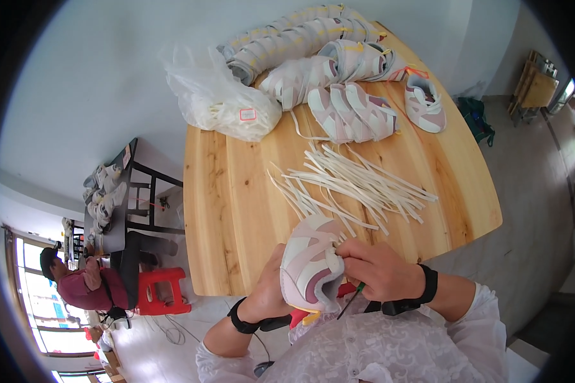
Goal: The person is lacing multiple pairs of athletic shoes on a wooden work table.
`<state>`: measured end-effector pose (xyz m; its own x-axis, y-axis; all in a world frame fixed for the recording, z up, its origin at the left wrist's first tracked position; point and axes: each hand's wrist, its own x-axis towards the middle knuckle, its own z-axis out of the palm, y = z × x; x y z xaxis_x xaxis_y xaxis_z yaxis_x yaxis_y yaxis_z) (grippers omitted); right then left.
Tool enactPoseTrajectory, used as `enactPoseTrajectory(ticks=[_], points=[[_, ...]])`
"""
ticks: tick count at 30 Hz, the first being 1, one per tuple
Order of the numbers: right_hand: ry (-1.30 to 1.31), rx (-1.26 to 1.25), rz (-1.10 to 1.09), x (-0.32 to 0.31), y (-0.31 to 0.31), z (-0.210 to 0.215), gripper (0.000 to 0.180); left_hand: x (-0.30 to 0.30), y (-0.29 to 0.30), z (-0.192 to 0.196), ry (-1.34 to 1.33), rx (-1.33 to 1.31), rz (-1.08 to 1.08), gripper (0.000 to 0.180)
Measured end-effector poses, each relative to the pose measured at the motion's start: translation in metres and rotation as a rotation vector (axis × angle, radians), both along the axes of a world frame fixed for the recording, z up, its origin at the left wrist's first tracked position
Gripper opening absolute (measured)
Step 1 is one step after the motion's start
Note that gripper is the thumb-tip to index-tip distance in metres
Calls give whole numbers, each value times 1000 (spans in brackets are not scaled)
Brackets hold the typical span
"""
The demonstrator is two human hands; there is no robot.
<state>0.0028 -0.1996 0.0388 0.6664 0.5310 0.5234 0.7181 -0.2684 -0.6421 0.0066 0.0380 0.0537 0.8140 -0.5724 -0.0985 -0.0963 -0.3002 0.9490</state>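
Observation:
A white and pale pink sneaker upper [310, 258] with plum lining is held up at the table's near edge, a yellow loop at its lower end. My left hand [269, 292] is closed around its left side. At the eyelet edge on the other side, my right hand [378, 269] is closed, thumb and finger pinched together. Whether a lace end is in that pinch, I cannot tell. Out of the right fist sticks a thin pointed tool [352, 299] with a green handle. Just beyond the upper lies a loose pile of flat white shoelaces [358, 182].
Rows of nested shoe uppers [300, 45] and a laced upper [425, 105] stand toward the far side of the wooden table [227, 210]. A plastic bag [227, 105] of laces sits far left. A person [99, 284] sits by a dark table near a red stool [163, 292].

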Motion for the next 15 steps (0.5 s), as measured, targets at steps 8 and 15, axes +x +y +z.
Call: enactPoseTrajectory(ticks=[8, 15], points=[[276, 140, 110, 0, 4, 8, 29, 2, -2, -2, 115, -90, -36, 68], [275, 243, -40, 1, 8, -2, 33, 22, -15, -21, 149, -290, -33, 62]])
